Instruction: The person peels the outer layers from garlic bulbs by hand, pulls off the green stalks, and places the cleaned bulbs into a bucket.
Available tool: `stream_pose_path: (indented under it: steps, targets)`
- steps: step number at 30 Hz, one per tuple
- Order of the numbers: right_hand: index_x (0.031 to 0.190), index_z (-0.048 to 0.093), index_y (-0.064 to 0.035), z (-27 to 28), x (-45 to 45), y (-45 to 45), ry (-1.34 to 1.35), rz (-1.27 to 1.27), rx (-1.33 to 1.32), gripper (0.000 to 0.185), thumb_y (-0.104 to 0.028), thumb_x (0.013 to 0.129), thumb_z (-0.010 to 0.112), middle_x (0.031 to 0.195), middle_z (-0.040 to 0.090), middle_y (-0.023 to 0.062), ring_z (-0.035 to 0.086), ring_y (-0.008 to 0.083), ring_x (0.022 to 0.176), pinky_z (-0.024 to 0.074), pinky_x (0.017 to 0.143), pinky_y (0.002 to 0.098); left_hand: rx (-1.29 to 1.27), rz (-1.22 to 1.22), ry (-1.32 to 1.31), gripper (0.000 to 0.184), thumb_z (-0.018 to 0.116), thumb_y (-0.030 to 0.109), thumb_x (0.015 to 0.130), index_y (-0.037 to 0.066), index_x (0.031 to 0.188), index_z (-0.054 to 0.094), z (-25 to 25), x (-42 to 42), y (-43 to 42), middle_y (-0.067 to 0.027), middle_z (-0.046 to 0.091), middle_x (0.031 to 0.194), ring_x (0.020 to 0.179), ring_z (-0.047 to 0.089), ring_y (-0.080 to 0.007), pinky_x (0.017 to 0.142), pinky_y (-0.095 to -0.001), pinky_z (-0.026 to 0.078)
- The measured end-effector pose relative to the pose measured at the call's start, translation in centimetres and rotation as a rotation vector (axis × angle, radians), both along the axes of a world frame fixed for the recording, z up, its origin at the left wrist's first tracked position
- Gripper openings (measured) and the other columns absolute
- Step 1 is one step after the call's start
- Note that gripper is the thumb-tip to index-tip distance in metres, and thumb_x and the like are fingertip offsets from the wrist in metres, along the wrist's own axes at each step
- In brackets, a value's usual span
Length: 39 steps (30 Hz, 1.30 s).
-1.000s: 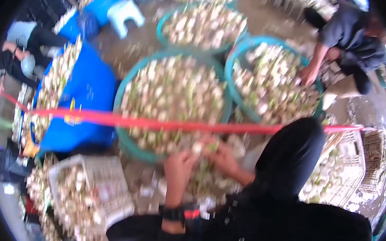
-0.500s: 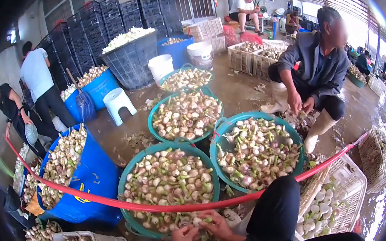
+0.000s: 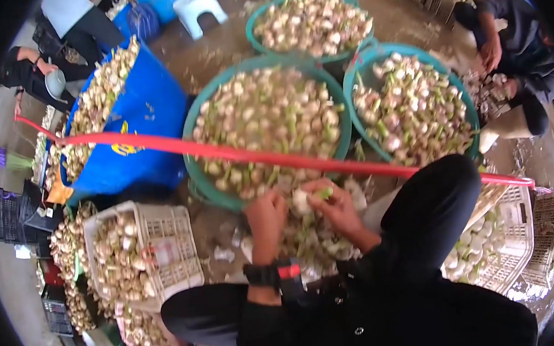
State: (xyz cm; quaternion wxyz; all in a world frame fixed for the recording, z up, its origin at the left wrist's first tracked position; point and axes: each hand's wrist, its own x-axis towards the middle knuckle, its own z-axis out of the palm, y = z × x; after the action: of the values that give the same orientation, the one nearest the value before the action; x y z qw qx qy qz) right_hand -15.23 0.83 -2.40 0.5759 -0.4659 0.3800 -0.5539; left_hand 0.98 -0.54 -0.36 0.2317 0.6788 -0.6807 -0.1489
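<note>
Between my hands, just past the near rim of the green tub, is a pale garlic bulb with a green stem. My right hand has its fingers closed around the bulb and stem. Close on the left, my left hand is curled with its knuckles up; whatever its fingers hold is hidden. A black band with a red patch circles the left wrist. Below both hands lies a heap of garlic trimmings and leaves. The tub is full of garlic bulbs in water.
A red hose-like strip crosses in front of me. Another green tub of garlic stands right, a tilted blue barrel left. White crates flank my knees. A co-worker's hand shows at right; another person holds something pale at left.
The view has tipped downward, so my lap, forearms and wristband now show and the tubs sit higher. Both my hands stay close together at the garlic bulb.
</note>
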Motion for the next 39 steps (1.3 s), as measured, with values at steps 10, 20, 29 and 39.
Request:
stream_pose_path:
  steps: [10, 20, 29, 39]
  targets:
    - [0.108, 0.055, -0.0002, -1.5, 0.6, -0.6, -0.109, 0.049, 0.172, 0.029, -0.013, 0.082, 0.059, 0.111, 0.049, 0.0057, 0.049, 0.0131, 0.096, 0.0407, 0.083, 0.0262, 0.352, -0.029, 0.439, 0.014, 0.06, 0.012, 0.077, 0.001, 0.085, 0.062, 2.8, -1.2, 0.5, -0.004, 0.059, 0.057, 0.052, 0.057, -0.0072, 0.046, -0.0207, 0.042]
    - [0.106, 0.057, -0.0011, -1.5, 0.2, -0.4, -0.06, -0.035, 0.175, 0.027, -0.012, 0.081, 0.06, 0.106, 0.053, 0.0049, 0.05, 0.0119, 0.096, 0.0412, 0.083, 0.0255, 0.025, 0.035, 0.024, 0.013, 0.052, 0.013, 0.077, 0.003, 0.073, 0.057, -0.2, -1.5, -0.2, -0.0147, 0.058, 0.062, 0.055, 0.058, -0.0289, 0.049, -0.037, 0.044]
    - [0.104, 0.058, -0.0009, -1.8, 0.7, -0.6, -0.052, -0.062, 0.153, 0.024, -0.011, 0.082, 0.058, 0.107, 0.053, 0.0045, 0.051, 0.0106, 0.095, 0.042, 0.081, 0.025, 0.164, -0.096, 0.213, 0.016, 0.055, 0.012, 0.079, -0.003, 0.076, 0.059, 1.1, -2.2, 1.1, -0.01, 0.06, 0.06, 0.053, 0.062, -0.0157, 0.048, -0.026, 0.045]
    - [0.103, 0.058, 0.0003, -0.5, -0.2, -0.3, -0.235, 0.258, 0.252, 0.021, -0.007, 0.084, 0.052, 0.106, 0.055, 0.0057, 0.054, 0.0123, 0.091, 0.0447, 0.077, 0.0248, -0.102, 0.175, -0.117, 0.009, 0.056, 0.014, 0.074, 0.005, 0.07, 0.058, 0.6, 0.8, 0.4, -0.0127, 0.057, 0.06, 0.055, 0.057, -0.0294, 0.047, -0.0363, 0.043]
